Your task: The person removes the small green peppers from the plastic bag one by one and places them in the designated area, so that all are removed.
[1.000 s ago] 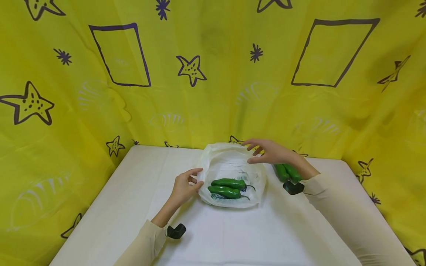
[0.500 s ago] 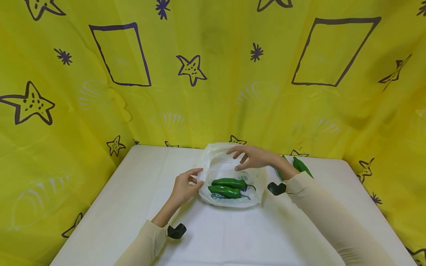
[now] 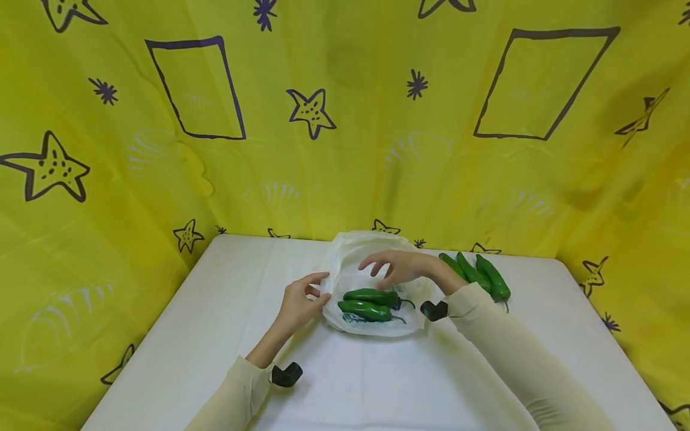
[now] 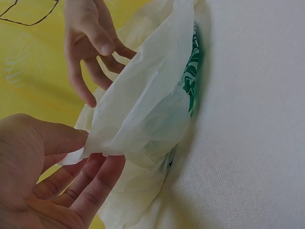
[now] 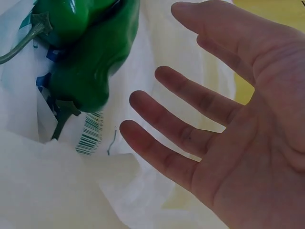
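A thin white plastic bag [image 3: 345, 248] lies on the table with its mouth spread wide. Inside it rest two green peppers, the front pepper [image 3: 362, 310] and the rear pepper [image 3: 372, 296], stems to the right. My left hand [image 3: 297, 305] pinches the left edge of the bag between thumb and fingers, as the left wrist view also shows in the bag's rim [image 4: 138, 105]. Over the bag's opening, my right hand [image 3: 401, 267] hovers just above the rear pepper, fingers spread and holding nothing. In the right wrist view a gap separates the fingertips from the peppers [image 5: 90, 62].
Several more green peppers [image 3: 480, 275] lie side by side on the white table [image 3: 237, 281], right of the bag and partly behind the right wrist. A yellow curtain [image 3: 345, 167] with starfish drawings hangs behind the table and along both sides.
My right hand has moved left and down, from over the bag's right rim to above the peppers inside. The peppers at right have come into fuller view. My left hand stays put.
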Demonstrator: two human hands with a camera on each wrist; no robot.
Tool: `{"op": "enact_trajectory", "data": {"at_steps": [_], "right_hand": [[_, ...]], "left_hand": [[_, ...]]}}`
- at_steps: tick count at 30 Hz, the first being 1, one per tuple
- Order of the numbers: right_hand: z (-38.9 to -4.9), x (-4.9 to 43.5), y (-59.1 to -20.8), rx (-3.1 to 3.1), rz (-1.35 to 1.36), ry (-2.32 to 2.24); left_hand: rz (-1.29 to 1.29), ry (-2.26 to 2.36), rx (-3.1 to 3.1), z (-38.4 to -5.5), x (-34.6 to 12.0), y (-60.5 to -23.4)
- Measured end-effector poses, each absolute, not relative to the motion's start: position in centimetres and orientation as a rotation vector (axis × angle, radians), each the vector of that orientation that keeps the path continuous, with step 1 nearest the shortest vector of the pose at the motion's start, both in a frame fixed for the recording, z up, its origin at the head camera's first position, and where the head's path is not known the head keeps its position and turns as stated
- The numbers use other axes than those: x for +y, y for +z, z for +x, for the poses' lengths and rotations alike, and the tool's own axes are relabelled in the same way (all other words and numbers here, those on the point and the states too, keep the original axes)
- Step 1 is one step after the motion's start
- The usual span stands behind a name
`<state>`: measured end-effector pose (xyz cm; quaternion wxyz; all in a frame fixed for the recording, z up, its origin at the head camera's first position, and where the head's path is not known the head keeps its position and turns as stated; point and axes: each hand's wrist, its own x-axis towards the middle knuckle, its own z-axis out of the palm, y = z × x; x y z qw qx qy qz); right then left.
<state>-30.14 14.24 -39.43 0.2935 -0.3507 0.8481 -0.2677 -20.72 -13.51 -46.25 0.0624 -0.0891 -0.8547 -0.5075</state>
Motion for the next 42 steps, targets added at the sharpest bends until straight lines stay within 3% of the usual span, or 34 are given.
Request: {"op": "enact_trajectory", "data": {"at_steps": [42], "right_hand": [[-29.9, 12.2, -41.9, 2.157, -0.87, -0.678]], "left_hand": [[-0.24, -1.522, -2.601, -20.8, -13.5, -46.6]]}}
